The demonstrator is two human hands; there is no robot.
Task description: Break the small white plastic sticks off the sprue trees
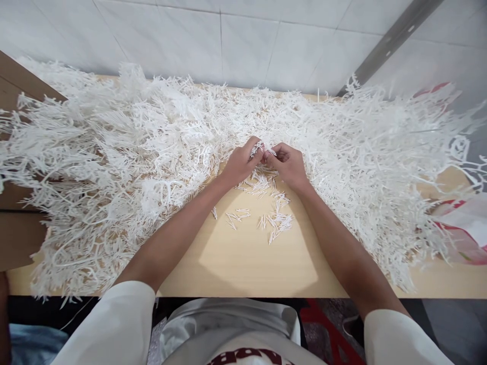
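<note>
Both hands meet at the middle of the table, in front of a wide heap of white branching plastic pieces (171, 116). My left hand (243, 161) is closed around a small bunch of thin white plastic sticks (257, 147). Close against it, my right hand (287, 162) pinches a few of the same white sticks at its fingertips. Just below the hands, short loose sticks (261, 185) lie scattered on the wood. A smaller cluster of loose sticks (279, 222) sits nearer to me. The exact parts between the fingertips are partly hidden.
The light wooden table (236, 263) runs along a tiled wall (247, 45). Cardboard boxes (19, 238) stand at the left edge. A red and white plastic bag (462, 228) is at the right. A metal bar (391, 45) leans or stands against the wall.
</note>
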